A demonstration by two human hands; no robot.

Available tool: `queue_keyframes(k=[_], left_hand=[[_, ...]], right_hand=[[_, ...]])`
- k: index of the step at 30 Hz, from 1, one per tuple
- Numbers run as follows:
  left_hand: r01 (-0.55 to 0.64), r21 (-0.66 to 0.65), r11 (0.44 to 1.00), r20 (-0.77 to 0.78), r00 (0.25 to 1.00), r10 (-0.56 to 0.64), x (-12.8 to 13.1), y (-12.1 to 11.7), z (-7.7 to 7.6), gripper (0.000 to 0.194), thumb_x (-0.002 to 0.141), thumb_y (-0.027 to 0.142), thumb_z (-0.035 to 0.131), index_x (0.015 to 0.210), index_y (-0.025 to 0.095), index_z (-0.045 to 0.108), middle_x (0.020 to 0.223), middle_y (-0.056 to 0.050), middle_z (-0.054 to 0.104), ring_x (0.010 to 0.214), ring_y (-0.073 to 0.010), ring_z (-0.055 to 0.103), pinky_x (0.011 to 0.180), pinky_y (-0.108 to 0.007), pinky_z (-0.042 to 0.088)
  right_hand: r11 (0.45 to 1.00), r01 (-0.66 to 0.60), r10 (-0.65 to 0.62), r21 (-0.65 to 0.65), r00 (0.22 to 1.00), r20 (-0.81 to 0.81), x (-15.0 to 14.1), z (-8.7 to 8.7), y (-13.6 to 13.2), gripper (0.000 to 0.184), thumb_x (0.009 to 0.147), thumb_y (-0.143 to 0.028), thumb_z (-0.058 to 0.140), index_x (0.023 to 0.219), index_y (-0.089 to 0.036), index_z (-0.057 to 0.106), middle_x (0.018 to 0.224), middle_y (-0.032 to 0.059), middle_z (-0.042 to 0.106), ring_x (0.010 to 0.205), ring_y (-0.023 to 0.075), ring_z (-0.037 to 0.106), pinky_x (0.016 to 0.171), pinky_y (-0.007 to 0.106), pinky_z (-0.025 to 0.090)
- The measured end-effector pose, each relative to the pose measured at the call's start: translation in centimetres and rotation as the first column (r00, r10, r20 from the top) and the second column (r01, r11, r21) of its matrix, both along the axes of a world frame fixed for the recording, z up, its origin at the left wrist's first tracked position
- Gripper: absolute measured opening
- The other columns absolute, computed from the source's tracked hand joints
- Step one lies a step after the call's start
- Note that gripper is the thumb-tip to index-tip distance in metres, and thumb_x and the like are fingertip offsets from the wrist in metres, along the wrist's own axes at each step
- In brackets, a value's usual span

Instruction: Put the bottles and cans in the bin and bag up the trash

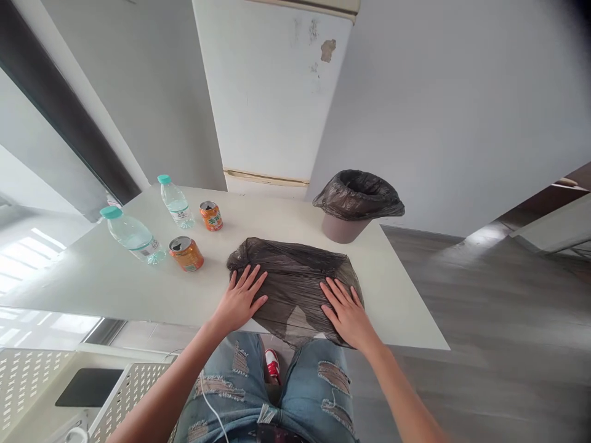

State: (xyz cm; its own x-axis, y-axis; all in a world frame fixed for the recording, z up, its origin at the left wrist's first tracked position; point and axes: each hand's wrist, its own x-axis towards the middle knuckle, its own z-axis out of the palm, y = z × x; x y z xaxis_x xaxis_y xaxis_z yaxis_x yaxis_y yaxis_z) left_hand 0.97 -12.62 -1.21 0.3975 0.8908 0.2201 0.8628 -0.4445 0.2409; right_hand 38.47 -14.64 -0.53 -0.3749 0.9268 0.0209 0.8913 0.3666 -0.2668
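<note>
A black plastic bag [295, 277] lies spread over the front of the white table, its near edge hanging past the table's edge towards my legs. My left hand [240, 301] rests flat on the bag's left side with fingers spread. On the right side of the same bag, my right hand [346, 311] is pressed down, fingers also apart. Neither hand grips anything. The bag looks thin, creased and partly see-through. What lies under it, if anything, cannot be made out.
A bin [344, 229] lined with a black bag [360, 197] stands at the back right of the table [406, 307]. To the left are two water bottles [136, 237] [176, 203] and two orange cans [186, 254] [211, 216]. A white fridge [272, 92] stands behind.
</note>
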Motion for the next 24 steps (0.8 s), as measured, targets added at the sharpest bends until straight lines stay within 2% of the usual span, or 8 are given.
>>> queue_keyframes(k=[7,11,14,16,18,20,22,24], left_hand=[[-0.172,0.058,0.983,0.261,0.953,0.151,-2.8,1.5,1.9,0.038,0.107,0.037,0.046,0.132,0.024,0.072,0.15,-0.011,0.061,0.137,-0.0293,0.058,0.119,-0.049,0.046],[-0.068,-0.059,0.996,0.207,0.975,0.079,-6.2,4.5,3.3,0.053,0.099,0.047,0.061,0.147,0.026,0.062,0.159,-0.009,0.054,0.145,-0.0315,0.051,0.123,-0.049,0.041],[0.043,-0.191,0.981,0.131,0.991,-0.018,-6.9,6.7,3.6,0.072,0.089,0.05,0.074,0.155,0.027,0.053,0.162,-0.01,0.051,0.147,-0.0327,0.048,0.122,-0.048,0.039],[0.017,-0.206,0.978,0.11,0.994,0.006,-6.3,7.7,3.4,0.066,0.087,0.045,0.076,0.149,0.026,0.059,0.148,-0.011,0.062,0.137,-0.0329,0.056,0.116,-0.047,0.043],[-0.026,-0.191,0.981,0.097,0.994,0.045,-5.1,8.3,3.4,0.046,0.089,0.036,0.073,0.133,0.024,0.07,0.126,-0.012,0.071,0.122,-0.0321,0.063,0.108,-0.046,0.048],[-0.049,-0.136,0.989,0.102,0.993,0.063,-3.9,8.5,3.7,0.026,0.089,0.023,0.066,0.113,0.022,0.076,0.115,-0.012,0.071,0.115,-0.0317,0.064,0.104,-0.046,0.049],[-0.045,-0.055,0.997,0.192,0.98,0.055,-3.1,8.7,4.5,0.028,0.084,0.011,0.057,0.102,0.021,0.075,0.123,-0.013,0.067,0.118,-0.0305,0.063,0.105,-0.046,0.049],[-0.042,-0.005,0.999,0.379,0.924,0.041,-2.7,8.8,5.9,0.035,0.078,0.008,0.05,0.101,0.02,0.073,0.13,-0.012,0.064,0.118,-0.0279,0.063,0.105,-0.044,0.05]], right_hand=[[0.985,0.165,-0.144,0.058,0.952,-0.27,3.8,-0.1,0.7,0.058,0.107,-0.059,0.046,0.157,-0.03,0.051,0.166,0.0065,0.044,0.155,0.0313,0.039,0.128,0.058,0.034],[0.999,0.042,-0.042,-0.008,0.928,-0.371,4.0,2.1,2.9,0.064,0.098,-0.063,0.061,0.155,-0.036,0.051,0.167,0.0039,0.043,0.156,0.0302,0.037,0.128,0.053,0.036],[0.982,-0.098,0.046,-0.161,0.953,-0.301,3.1,3.4,5.7,0.092,0.086,-0.066,0.076,0.164,-0.04,0.036,0.173,0.0021,0.03,0.161,0.0323,0.026,0.129,0.054,0.03],[0.973,-0.1,0.049,-0.207,0.97,-0.238,2.6,3.5,7.7,0.105,0.076,-0.066,0.084,0.165,-0.037,0.037,0.172,0.0055,0.033,0.158,0.0355,0.029,0.127,0.055,0.032],[0.978,-0.068,0.029,-0.199,0.98,-0.195,2.3,3.3,9.3,0.095,0.075,-0.061,0.087,0.158,-0.033,0.05,0.159,0.0096,0.049,0.147,0.0364,0.044,0.119,0.054,0.04],[0.989,-0.045,0.019,-0.14,0.983,-0.184,2.0,3.0,10.4,0.065,0.081,-0.053,0.083,0.14,-0.028,0.068,0.135,0.011,0.063,0.128,0.0334,0.057,0.109,0.051,0.048],[1.0,-0.013,0.007,-0.026,0.978,-0.209,1.8,3.1,10.9,0.032,0.088,-0.046,0.075,0.11,-0.024,0.079,0.119,0.0113,0.066,0.116,0.0312,0.06,0.103,0.049,0.049],[0.996,0.02,0.007,0.087,0.956,-0.292,1.7,3.8,11.0,0.023,0.091,-0.042,0.067,0.09,-0.021,0.077,0.122,0.0124,0.066,0.118,0.0313,0.058,0.104,0.049,0.047]])
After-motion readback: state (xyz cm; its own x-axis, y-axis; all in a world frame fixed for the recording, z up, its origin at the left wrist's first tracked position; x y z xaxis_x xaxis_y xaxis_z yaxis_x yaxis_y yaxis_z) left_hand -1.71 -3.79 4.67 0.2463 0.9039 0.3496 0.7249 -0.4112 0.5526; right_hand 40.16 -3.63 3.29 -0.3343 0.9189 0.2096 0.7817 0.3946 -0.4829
